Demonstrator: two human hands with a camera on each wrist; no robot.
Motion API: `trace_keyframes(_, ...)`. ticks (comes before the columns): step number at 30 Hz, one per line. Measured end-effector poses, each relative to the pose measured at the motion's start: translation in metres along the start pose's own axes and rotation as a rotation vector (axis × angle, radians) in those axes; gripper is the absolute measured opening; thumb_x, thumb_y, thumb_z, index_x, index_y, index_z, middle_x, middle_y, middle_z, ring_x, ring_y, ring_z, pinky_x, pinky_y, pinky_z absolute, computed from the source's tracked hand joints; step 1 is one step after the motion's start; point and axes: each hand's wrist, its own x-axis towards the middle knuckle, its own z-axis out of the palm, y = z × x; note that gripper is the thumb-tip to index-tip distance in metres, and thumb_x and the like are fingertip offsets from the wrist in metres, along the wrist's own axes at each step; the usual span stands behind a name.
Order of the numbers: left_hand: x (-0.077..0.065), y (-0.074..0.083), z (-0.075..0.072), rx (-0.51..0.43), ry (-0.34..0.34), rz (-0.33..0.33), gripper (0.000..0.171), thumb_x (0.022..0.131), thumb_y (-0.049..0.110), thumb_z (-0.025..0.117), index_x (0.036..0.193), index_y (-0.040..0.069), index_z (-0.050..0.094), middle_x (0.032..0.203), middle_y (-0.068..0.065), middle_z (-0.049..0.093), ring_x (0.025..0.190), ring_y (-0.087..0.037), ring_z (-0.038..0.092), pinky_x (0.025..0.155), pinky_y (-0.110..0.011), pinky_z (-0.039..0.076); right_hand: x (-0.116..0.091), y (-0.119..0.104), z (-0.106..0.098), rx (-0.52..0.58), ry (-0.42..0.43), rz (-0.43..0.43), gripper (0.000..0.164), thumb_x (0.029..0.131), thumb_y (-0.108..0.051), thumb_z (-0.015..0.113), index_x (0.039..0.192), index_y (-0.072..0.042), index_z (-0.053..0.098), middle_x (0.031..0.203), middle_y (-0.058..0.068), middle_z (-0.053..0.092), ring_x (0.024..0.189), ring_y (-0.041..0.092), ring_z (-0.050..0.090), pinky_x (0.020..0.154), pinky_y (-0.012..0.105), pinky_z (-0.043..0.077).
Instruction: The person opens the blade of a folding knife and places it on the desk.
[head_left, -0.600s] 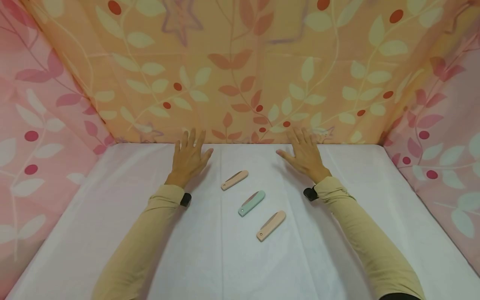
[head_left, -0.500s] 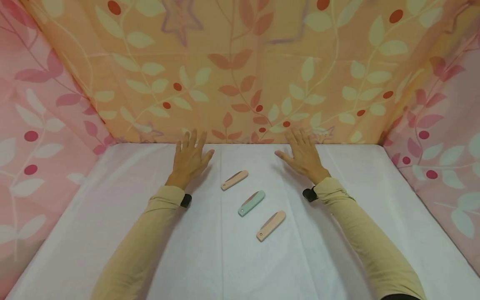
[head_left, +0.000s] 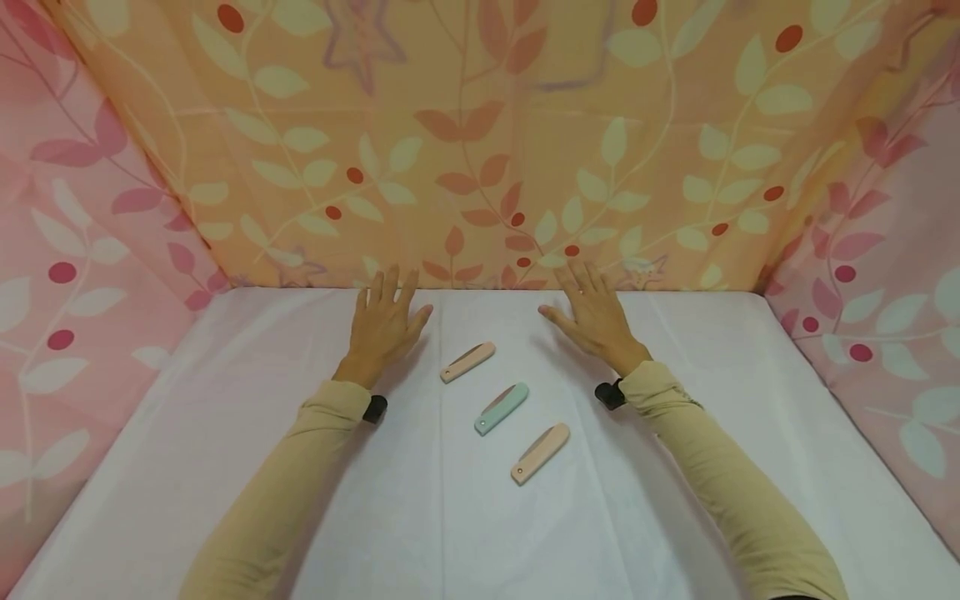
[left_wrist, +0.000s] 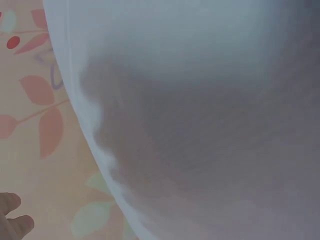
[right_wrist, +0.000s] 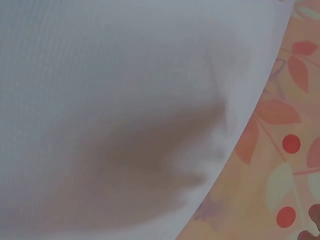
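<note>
Surrounding three folding knives (head_left: 504, 410): cloth (head_left: 390, 517), leaf-patterned hangings (head_left: 480, 150)

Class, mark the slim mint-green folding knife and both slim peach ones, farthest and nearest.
Slim mint-green folding knife (head_left: 503, 410): head view, handle's middle.
Farthest slim peach folding knife (head_left: 469, 364): head view, handle's middle.
Nearest slim peach folding knife (head_left: 542, 455): head view, handle's middle.

A white cloth (head_left: 225, 417) lay across the bottom of the frame. An orange leafy cloth (head_left: 465, 142) with red dots hung at the top. Pink leafy cloths (head_left: 75, 250) hung at both side edges.
</note>
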Motion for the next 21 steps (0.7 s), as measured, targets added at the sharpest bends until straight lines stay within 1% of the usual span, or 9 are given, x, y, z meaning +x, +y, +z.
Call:
trace_keyframes(4, -0.004, 0.001, 0.001, -0.002, -0.012, -0.004, 0.067, 0.103, 0.051, 0.037, 0.159, 0.016, 0.02, 0.165, -0.019, 0.016, 0.151, -0.042, 0.015, 0.118, -0.063, 0.018, -0.001, -0.004, 0.001, 0.008, 0.004, -0.009, 0.076, 0.098, -0.052, 0.052, 0.156, -0.008, 0.029, 0.165, 0.017, 0.019, 0.152, 0.041, 0.013, 0.122, 0.058, 0.012)
trace_keyframes(7, -0.006, 0.002, 0.002, -0.015, -0.002, -0.008, 0.067, 0.103, 0.05, 0.038, 0.158, 0.016, 0.022, 0.164, -0.02, 0.018, 0.151, -0.042, 0.018, 0.118, -0.063, 0.018, -0.002, -0.006, 0.002, 0.014, -0.003, -0.021, 0.077, 0.097, -0.052, 0.053, 0.156, -0.008, 0.029, 0.164, 0.018, 0.021, 0.152, 0.041, 0.013, 0.121, 0.059, 0.013)
trace_keyframes(15, -0.013, 0.007, 0.002, -0.034, -0.011, -0.013, 0.065, 0.104, 0.05, 0.038, 0.156, 0.014, 0.029, 0.163, -0.02, 0.021, 0.151, -0.042, 0.019, 0.118, -0.062, 0.019, -0.005, -0.015, 0.007, 0.055, -0.063, -0.041, 0.08, 0.097, -0.055, 0.053, 0.155, -0.005, 0.03, 0.164, 0.018, 0.021, 0.153, 0.04, 0.011, 0.12, 0.061, 0.012)
trace_keyframes(21, -0.017, 0.012, 0.002, -0.05, -0.038, -0.012, 0.065, 0.104, 0.05, 0.036, 0.156, 0.012, 0.028, 0.164, -0.021, 0.02, 0.151, -0.042, 0.019, 0.118, -0.062, 0.018, -0.004, -0.022, 0.012, 0.086, -0.078, -0.083, 0.076, 0.096, -0.053, 0.056, 0.153, -0.007, 0.035, 0.162, 0.018, 0.026, 0.151, 0.041, 0.018, 0.119, 0.062, 0.015)
